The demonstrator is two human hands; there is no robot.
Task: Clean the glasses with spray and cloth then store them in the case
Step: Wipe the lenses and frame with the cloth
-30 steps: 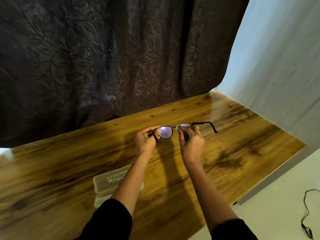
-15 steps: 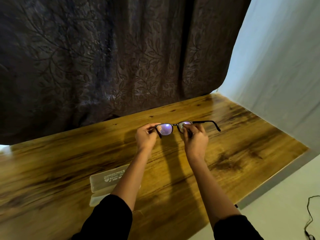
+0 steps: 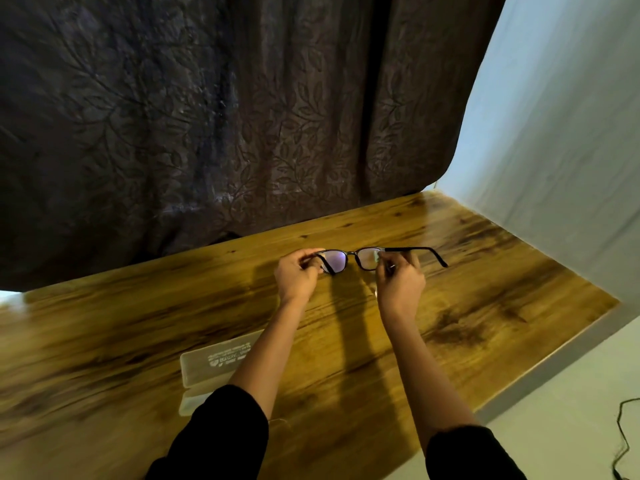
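Where the black sleeves (image 3: 221,434) enter the lower frame, a translucent case (image 3: 214,365) is seen lying on the wooden table (image 3: 485,306), partly hidden by the left forearm. Just above centre, the glasses (image 3: 353,259) are held over the table, pinched at either end by the curled fingers of the left hand (image 3: 296,278) and right hand (image 3: 400,285). A dark curtain (image 3: 242,116) is hung behind.

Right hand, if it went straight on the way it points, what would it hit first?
Probably the dark curtain behind the table; the right hand grips the glasses. Depth is unclear.
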